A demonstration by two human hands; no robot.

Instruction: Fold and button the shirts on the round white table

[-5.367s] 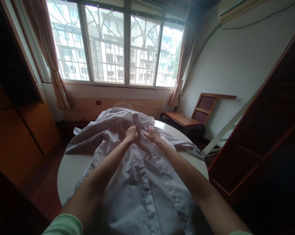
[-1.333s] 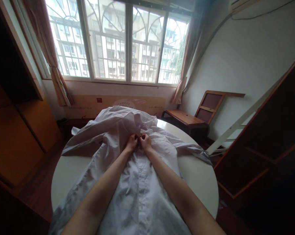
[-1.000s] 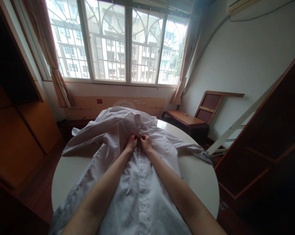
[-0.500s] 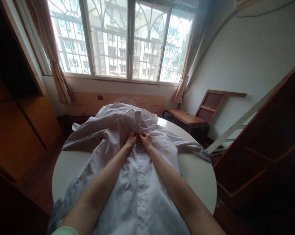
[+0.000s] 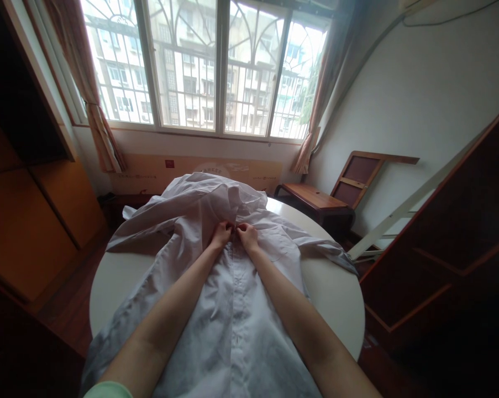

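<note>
A long white garment with sleeves and a collar, like a lab coat (image 5: pixel 210 326), lies front up across a round white table (image 5: pixel 340 309). Its collar end points toward the window. My left hand (image 5: pixel 222 235) pinches the left edge of the front placket, just below the collar. Opposite it, my right hand (image 5: pixel 247 236) pinches the right edge at the same height. The fingertips of both hands almost meet. Whatever button or buttonhole lies between them is too small to make out. The placket runs down from my hands toward me.
Behind the table stands a wooden bench (image 5: pixel 315 198) with a tilted wooden frame (image 5: pixel 354 177) by it. A white ladder-like frame (image 5: pixel 392 226) leans at the right, beside a dark wooden panel (image 5: pixel 448 249). Orange cabinets (image 5: pixel 37 221) stand at the left.
My fingertips have drawn slightly apart at the placket. Both hands otherwise stay at the same place, and the coat lies as before.
</note>
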